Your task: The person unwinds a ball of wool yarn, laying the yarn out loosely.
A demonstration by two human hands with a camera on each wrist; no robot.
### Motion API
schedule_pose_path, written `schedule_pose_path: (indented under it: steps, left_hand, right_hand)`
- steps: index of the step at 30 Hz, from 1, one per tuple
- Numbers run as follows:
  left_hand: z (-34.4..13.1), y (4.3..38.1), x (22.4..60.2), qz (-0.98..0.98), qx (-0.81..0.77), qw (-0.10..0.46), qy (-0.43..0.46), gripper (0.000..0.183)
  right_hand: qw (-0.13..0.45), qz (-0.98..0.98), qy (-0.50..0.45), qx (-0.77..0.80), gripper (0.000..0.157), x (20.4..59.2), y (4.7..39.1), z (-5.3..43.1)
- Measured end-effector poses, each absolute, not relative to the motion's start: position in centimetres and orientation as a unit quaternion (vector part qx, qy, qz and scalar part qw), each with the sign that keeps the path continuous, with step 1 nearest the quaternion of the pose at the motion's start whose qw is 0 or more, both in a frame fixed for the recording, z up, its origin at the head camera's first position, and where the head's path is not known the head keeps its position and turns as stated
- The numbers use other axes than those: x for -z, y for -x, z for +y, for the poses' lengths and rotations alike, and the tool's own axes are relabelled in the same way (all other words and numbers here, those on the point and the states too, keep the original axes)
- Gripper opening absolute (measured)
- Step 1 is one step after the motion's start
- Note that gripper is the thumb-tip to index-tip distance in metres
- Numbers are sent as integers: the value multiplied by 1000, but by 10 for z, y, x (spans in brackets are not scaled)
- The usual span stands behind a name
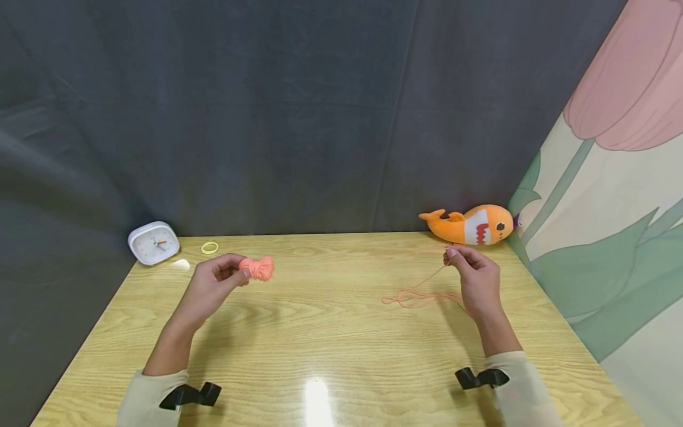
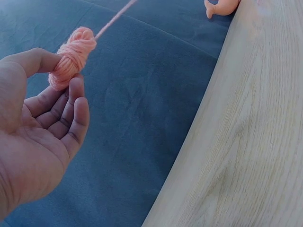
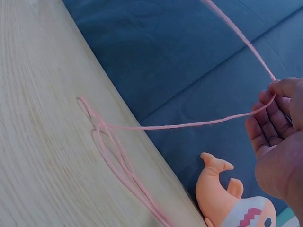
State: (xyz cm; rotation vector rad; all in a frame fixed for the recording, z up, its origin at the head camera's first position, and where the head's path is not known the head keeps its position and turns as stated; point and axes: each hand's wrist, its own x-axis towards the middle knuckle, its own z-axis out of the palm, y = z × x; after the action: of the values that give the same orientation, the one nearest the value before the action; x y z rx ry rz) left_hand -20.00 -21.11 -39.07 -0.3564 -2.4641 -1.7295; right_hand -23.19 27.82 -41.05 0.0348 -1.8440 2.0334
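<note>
A small bundle of coral-pink yarn point(image 1: 259, 268), bound round its middle, is held by my left hand point(image 1: 216, 286). In the left wrist view the thumb and a fingertip pinch the bundle point(image 2: 73, 56) at one end, and a strand point(image 2: 113, 20) runs up from its other end. Off to the right, my right hand point(image 1: 479, 281) pinches the yarn strand point(image 3: 246, 42) between thumb and finger above the table. From those fingers the strand drops to loose loops of yarn point(image 1: 413, 298) lying on the wood, left of the hand.
An orange plush shark point(image 1: 450, 229) lies at the back right. At the back left stand a white clock point(image 1: 155, 244) and a yellow ring point(image 1: 210, 248). Dark cloth point(image 1: 299, 118) hangs behind the wooden table point(image 1: 320, 332); a flower-patterned panel point(image 1: 603, 249) borders the right side.
</note>
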Motion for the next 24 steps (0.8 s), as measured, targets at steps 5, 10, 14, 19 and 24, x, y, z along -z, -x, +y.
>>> schedule_pose_path:
  steps: [5,10,14,19,24]
  left_hand:
    - [-211,200,391,-811,570,57,119,25]
    - [-211,199,390,-810,573,56,113,25]
    - [-211,199,390,-809,575,57,110,25]
    - [-211,199,390,-807,577,58,108,26]
    - [-212,200,391,-814,569,70,97,26]
  right_hand:
    - [209,-643,-5,-737,13,406,231,283]
    - [229,-619,-5,-751,9,403,231,288]
    - [238,-611,0,-755,13,402,232,291]
    - [239,-598,1,-765,17,400,232,294]
    - [242,-584,1,-774,16,398,231,297]
